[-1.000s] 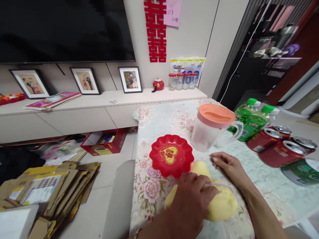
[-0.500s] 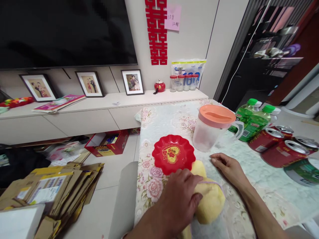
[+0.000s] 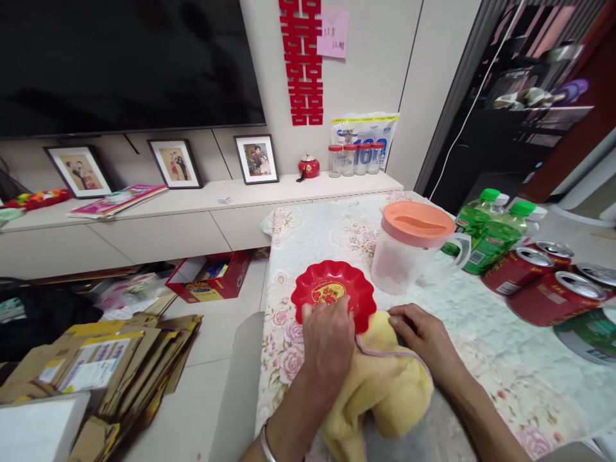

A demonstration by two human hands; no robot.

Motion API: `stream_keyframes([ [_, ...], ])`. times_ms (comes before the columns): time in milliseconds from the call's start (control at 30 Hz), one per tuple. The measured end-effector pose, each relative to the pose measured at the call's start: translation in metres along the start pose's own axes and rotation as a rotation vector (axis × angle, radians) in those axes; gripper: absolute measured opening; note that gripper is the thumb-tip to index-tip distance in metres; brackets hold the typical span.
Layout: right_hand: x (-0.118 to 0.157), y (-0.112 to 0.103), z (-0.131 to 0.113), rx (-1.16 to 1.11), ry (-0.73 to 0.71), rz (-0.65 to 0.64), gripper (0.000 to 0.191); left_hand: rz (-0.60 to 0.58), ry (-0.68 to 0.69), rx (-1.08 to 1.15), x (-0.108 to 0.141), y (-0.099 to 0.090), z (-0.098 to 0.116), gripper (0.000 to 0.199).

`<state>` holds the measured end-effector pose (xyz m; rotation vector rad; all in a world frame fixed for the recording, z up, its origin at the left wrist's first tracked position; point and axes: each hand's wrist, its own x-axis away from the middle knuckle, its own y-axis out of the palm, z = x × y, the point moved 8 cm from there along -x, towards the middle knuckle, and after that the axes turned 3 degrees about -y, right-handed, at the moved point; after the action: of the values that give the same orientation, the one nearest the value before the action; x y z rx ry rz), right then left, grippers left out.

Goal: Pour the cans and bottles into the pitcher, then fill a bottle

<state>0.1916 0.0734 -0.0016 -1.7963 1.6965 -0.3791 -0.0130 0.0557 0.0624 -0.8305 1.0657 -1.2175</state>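
A red scalloped plate [image 3: 359,289] with a gold heart print lies on the flowered tablecloth. My left hand [image 3: 327,343] reaches over the plate's near edge, its fingers bent and closed; what the fingertips hold there is hidden. A yellow cloth [image 3: 399,391] with a purple edge lies crumpled beneath and beside that hand, touching the plate's near side. At the cloth's upper right corner is my right hand [image 3: 421,333], fingers curled together at the cloth's edge; its grip is partly hidden. Behind it stands a clear pitcher [image 3: 397,263] with an orange lid.
Green-capped bottles [image 3: 498,234] and several red cans [image 3: 553,298] stand at the table's right. Beyond the table, a white cabinet [image 3: 216,199] bears framed photos and jars. Flattened cardboard [image 3: 110,359] and a red box [image 3: 209,276] are on the floor at left.
My left hand has moved up and left from the cloth onto the plate's near edge. The cloth is more spread out. My right hand has shifted slightly left to the cloth's edge.
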Motion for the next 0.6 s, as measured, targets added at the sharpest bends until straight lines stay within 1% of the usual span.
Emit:
stream_keyframes([
  [67, 0.003, -0.003, -0.015, 0.082, -0.091, 0.100, 0.034, 0.095, 0.001, -0.017, 0.002, -0.005, -0.008, 0.038],
  [167, 0.012, -0.005, -0.045, 0.208, -0.259, 0.270, 0.034, 0.134, 0.002, -0.078, 0.004, -0.005, -0.014, 0.056],
  [267, 0.022, 0.002, -0.071, 0.337, -0.398, 0.364, 0.049, 0.151, 0.034, -0.131, 0.008, -0.003, -0.009, 0.072],
  [333, 0.028, 0.006, -0.083, 0.450, -0.472, 0.415, 0.060, 0.163, 0.066, -0.135, 0.011, -0.001, -0.004, 0.081],
  [400, 0.030, 0.009, -0.088, 0.551, -0.511, 0.451, 0.066, 0.161, 0.080, -0.136, 0.013, 0.003, -0.002, 0.086],
  [467, 0.030, 0.011, -0.087, 0.617, -0.517, 0.454, 0.071, 0.154, 0.074, -0.140, 0.014, 0.008, -0.002, 0.090],
  [600, 0.028, 0.012, -0.083, 0.668, -0.523, 0.451, 0.076, 0.166, 0.069, -0.134, 0.013, 0.015, -0.005, 0.094],
])
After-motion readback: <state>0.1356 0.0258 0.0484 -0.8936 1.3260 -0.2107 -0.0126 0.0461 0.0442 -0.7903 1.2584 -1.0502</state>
